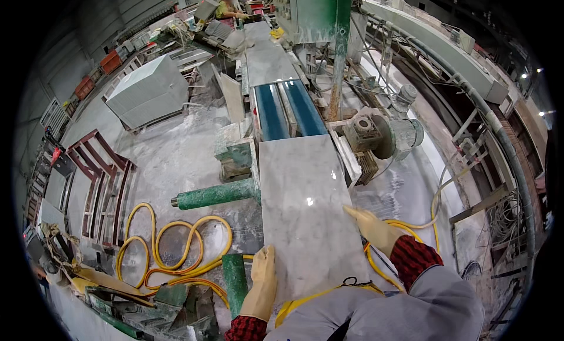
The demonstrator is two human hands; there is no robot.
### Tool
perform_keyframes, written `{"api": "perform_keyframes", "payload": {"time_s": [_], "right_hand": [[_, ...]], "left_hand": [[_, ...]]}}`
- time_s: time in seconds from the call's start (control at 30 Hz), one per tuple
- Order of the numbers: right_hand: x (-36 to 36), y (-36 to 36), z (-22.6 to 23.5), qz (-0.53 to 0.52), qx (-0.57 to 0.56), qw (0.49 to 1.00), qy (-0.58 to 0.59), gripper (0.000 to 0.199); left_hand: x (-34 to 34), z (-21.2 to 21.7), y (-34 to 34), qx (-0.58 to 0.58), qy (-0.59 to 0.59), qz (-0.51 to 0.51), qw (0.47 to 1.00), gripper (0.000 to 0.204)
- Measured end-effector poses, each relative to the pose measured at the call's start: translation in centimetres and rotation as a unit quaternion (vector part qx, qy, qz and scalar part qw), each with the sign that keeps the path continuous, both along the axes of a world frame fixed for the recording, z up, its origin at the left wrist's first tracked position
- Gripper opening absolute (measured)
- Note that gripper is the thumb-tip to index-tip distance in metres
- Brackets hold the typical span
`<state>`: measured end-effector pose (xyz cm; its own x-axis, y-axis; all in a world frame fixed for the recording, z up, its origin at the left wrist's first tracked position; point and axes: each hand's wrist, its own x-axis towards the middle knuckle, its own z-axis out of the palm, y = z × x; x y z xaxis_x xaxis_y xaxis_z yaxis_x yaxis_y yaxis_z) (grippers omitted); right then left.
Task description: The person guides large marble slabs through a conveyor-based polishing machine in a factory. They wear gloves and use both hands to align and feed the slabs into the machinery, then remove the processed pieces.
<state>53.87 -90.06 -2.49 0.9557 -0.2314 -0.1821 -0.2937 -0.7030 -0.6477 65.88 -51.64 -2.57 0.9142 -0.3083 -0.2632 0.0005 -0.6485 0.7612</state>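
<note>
In front of me lies a long grey-white marble slab (pixel 305 194) with a polished, shiny face. My left hand (pixel 262 279), in a cream rubber glove, is closed over the slab's near left edge; its fingertips are partly hidden. On the other side, my right hand (pixel 376 230), in a matching glove, has its fingers stretched out with the tips at the slab's right edge. Beyond the slab's far end show the blue belts (pixel 286 110) of a conveyor, and another marble slab (pixel 270 63) rests farther along the line.
Yellow hose (pixel 154 241) lies coiled on the floor to the left. A green roller (pixel 214 194) juts out left of the conveyor, a motor (pixel 405 138) stands right. White stacked blocks (pixel 150 91) and a brown rack (pixel 106 182) stand left. A person (pixel 228 10) works far ahead.
</note>
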Motion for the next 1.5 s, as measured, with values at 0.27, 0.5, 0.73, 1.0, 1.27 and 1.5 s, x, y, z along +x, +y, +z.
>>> {"api": "perform_keyframes", "payload": {"time_s": [0.27,0.5,0.73,1.0,1.27,1.5], "right_hand": [[-9.7,2.8,-0.7,-0.277,0.523,0.759,0.269,0.032],[-4.2,2.4,2.4,-0.292,0.521,0.788,0.148,0.030],[8.6,-4.8,-5.6,-0.339,0.484,0.806,0.042,0.037],[12.1,-6.4,-3.3,-0.356,0.599,0.704,0.137,0.055],[16.1,-5.4,-4.5,-0.332,0.568,0.742,0.130,0.065],[17.1,-5.5,-5.4,-0.365,0.568,0.730,0.103,0.058]], "left_hand": [[2.7,3.5,-1.6,-0.148,0.195,0.042,0.969,0.053],[2.3,0.1,1.7,-0.192,0.466,0.066,0.861,0.049],[12.8,-4.9,-7.3,-0.314,0.252,0.131,0.906,0.038],[15.2,-1.2,-13.2,-0.343,0.376,0.244,0.826,0.046],[18.4,0.7,-16.0,-0.249,0.357,0.222,0.873,0.045],[18.6,-0.6,-15.9,-0.237,0.296,0.147,0.913,0.048]]}}
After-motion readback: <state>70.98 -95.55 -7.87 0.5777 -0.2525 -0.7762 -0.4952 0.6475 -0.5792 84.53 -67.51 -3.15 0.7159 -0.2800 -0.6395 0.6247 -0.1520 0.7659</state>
